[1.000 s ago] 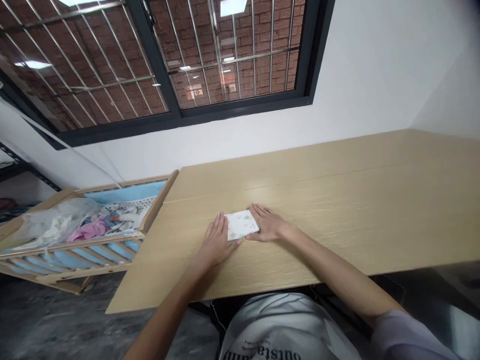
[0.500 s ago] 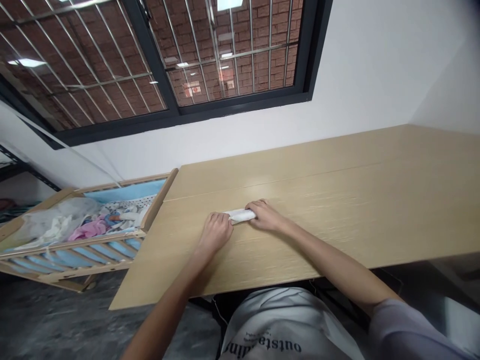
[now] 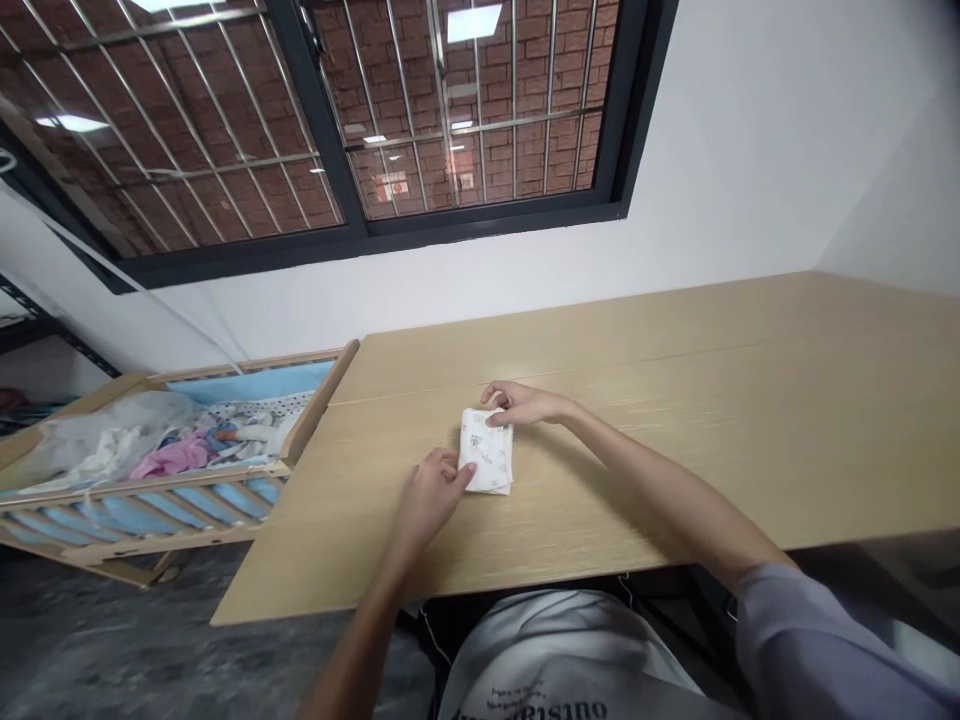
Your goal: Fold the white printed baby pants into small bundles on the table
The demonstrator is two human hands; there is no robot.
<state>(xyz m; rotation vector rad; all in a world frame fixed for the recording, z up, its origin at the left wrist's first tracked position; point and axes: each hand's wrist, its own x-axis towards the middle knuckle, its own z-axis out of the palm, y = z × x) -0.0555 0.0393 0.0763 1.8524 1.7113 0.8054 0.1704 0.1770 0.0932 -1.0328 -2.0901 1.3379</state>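
A small folded white cloth (image 3: 489, 456) with a faint print lies on the light wooden table (image 3: 675, 420), turned with its long side running away from me. My left hand (image 3: 431, 496) pinches the cloth's near left corner with curled fingers. My right hand (image 3: 521, 404) grips its far edge between thumb and fingertips. Both forearms reach in from the bottom of the view.
A wooden baby crib (image 3: 150, 455) with blue lining stands against the table's left end, holding several pieces of white and pink clothing (image 3: 161, 445). Beyond the table are a white wall and a dark-framed barred window (image 3: 375, 130). The floor at lower left is dark.
The cloth lay flat and wide under both open palms, then was gathered into a narrow bundle. It has now been turned a quarter round, and both hands hold its ends.
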